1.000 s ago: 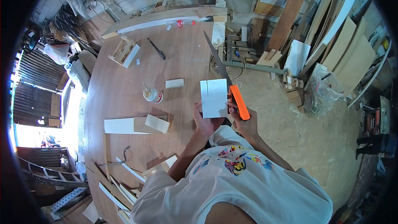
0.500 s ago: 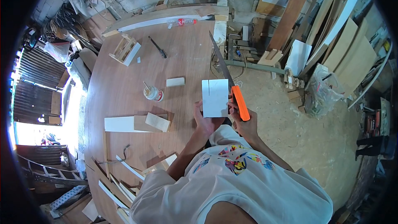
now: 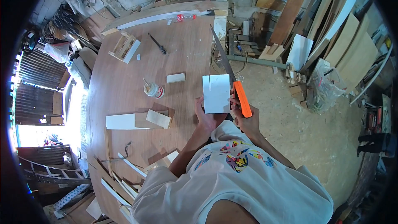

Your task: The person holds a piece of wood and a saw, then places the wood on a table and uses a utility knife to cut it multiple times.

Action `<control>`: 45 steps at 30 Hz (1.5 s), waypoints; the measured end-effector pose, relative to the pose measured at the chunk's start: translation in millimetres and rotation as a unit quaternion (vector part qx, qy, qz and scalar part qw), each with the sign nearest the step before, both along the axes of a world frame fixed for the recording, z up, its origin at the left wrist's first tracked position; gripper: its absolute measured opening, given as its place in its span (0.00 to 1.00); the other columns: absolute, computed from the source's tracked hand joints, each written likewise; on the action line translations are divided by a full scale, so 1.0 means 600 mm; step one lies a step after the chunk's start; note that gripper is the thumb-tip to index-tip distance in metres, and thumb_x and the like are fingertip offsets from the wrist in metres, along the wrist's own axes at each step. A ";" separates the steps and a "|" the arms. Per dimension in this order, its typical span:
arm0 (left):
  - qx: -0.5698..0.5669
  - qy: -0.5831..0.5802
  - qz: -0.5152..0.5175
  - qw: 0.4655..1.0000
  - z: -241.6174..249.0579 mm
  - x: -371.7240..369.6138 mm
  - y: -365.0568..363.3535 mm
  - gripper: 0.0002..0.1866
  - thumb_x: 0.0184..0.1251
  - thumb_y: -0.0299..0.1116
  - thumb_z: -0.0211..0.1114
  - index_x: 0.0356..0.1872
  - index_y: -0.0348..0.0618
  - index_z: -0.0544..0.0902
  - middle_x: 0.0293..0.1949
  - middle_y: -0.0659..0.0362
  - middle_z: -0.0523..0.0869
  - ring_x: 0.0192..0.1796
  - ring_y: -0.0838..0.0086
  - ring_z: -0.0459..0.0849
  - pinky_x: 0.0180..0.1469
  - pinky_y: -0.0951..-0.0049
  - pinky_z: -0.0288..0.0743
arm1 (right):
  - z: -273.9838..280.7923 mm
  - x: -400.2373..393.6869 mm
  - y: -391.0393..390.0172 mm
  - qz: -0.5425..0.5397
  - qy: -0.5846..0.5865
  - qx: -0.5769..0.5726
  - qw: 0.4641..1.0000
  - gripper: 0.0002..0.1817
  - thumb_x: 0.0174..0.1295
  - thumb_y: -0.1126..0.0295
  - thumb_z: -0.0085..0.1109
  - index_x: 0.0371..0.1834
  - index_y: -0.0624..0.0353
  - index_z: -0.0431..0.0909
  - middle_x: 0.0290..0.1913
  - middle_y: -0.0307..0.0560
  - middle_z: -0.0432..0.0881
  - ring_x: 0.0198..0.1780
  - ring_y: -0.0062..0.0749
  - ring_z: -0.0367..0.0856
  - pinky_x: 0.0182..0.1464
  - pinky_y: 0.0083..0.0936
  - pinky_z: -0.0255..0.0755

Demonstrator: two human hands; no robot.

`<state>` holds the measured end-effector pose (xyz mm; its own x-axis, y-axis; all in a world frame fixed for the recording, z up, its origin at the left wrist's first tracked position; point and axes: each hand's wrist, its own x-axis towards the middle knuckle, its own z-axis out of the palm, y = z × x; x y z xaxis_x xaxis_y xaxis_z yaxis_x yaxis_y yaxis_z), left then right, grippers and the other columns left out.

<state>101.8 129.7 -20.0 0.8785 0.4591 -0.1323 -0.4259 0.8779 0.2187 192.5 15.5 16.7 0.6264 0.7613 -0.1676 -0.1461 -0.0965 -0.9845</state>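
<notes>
A white rectangular board (image 3: 217, 94) is gripped by my left hand (image 3: 208, 117), whose fingers curl around its left and lower edges. A short slit runs down into the board from its top edge. On the right, my right hand (image 3: 248, 123) is closed on the orange handle of a handsaw (image 3: 241, 99), and its fingertips reach the board's right edge. The saw blade points up and away past the table's right edge, just beside the board.
On the wooden table (image 3: 124, 87) stand a jar with a stick (image 3: 153, 90), a small white block (image 3: 175, 78) and a small wooden frame (image 3: 124, 47). A dark tool (image 3: 157, 44) and a plastic bottle (image 3: 181, 18) lie farther back. Planks (image 3: 290, 12) lean at the right wall.
The view has shifted slightly. My hands keep the same hold on the board and the handsaw, and the things on the table stay in place.
</notes>
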 end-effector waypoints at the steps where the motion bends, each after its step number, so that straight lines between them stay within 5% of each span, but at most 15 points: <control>1: 0.000 0.000 0.001 1.000 0.001 0.000 -0.001 0.38 0.58 0.59 0.41 0.61 0.38 0.70 0.54 0.49 0.77 0.53 0.61 0.77 0.56 0.61 0.69 | -0.001 0.000 0.000 0.002 -0.005 -0.007 1.000 0.13 0.65 0.75 0.58 0.51 0.66 0.80 0.42 0.42 0.84 0.41 0.15 0.76 0.42 0.13 0.72; 8: 0.013 0.035 0.008 0.999 0.008 -0.001 -0.003 0.39 0.57 0.60 0.43 0.61 0.40 0.70 0.54 0.50 0.76 0.54 0.61 0.75 0.57 0.61 0.68 | -0.002 -0.002 0.000 -0.002 0.001 0.007 1.000 0.13 0.64 0.76 0.58 0.51 0.66 0.80 0.44 0.45 0.85 0.44 0.19 0.79 0.47 0.16 0.73; 23: -0.004 0.036 0.017 0.999 0.003 0.000 -0.006 0.38 0.56 0.60 0.43 0.60 0.39 0.70 0.52 0.49 0.77 0.51 0.60 0.77 0.55 0.62 0.70 | -0.012 -0.004 -0.003 -0.004 -0.012 0.022 1.000 0.12 0.65 0.75 0.58 0.50 0.64 0.81 0.38 0.38 0.84 0.31 0.09 0.70 0.29 0.08 0.65; 28: 0.011 0.025 0.015 1.000 0.005 -0.001 -0.007 0.38 0.57 0.60 0.42 0.60 0.39 0.70 0.52 0.48 0.77 0.51 0.60 0.77 0.55 0.62 0.70 | -0.005 -0.007 -0.005 0.000 0.020 0.010 1.000 0.12 0.65 0.74 0.58 0.50 0.62 0.81 0.33 0.33 0.82 0.23 0.07 0.63 0.21 0.10 0.55; 45: 0.033 -0.003 -0.011 0.999 -0.016 -0.003 -0.004 0.39 0.55 0.62 0.44 0.63 0.44 0.68 0.55 0.53 0.75 0.57 0.62 0.73 0.60 0.60 0.64 | -0.013 -0.008 -0.005 -0.008 -0.001 0.021 1.000 0.11 0.65 0.75 0.57 0.50 0.61 0.82 0.31 0.33 0.81 0.22 0.08 0.63 0.21 0.10 0.55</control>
